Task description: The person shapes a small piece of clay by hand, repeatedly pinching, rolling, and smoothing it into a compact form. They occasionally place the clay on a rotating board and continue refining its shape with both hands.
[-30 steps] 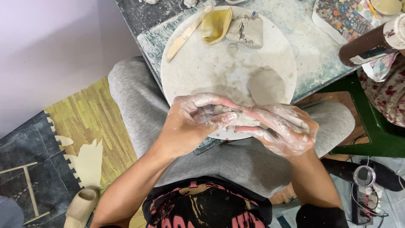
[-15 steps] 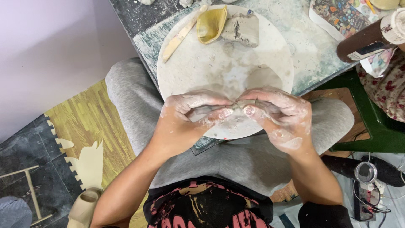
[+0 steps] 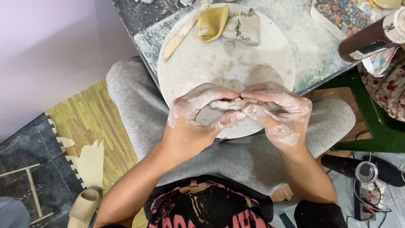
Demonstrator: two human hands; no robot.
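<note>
My left hand and my right hand meet fingertip to fingertip over the near edge of a round white board. Between them they pinch a small piece of grey clay, mostly hidden by the fingers. Both hands are smeared with wet clay. At the far side of the board lie a lump of grey clay, a yellow sponge and a flat wooden stick.
The board rests on a grey-stained table above my lap. A brown cylinder lies at the right. A green stool stands at the right, cables and a power strip below it, a slipper on floor mats at the left.
The hands have shifted slightly and turned the clay between the fingertips; the thumbs and fingers now press together on it more closely.
</note>
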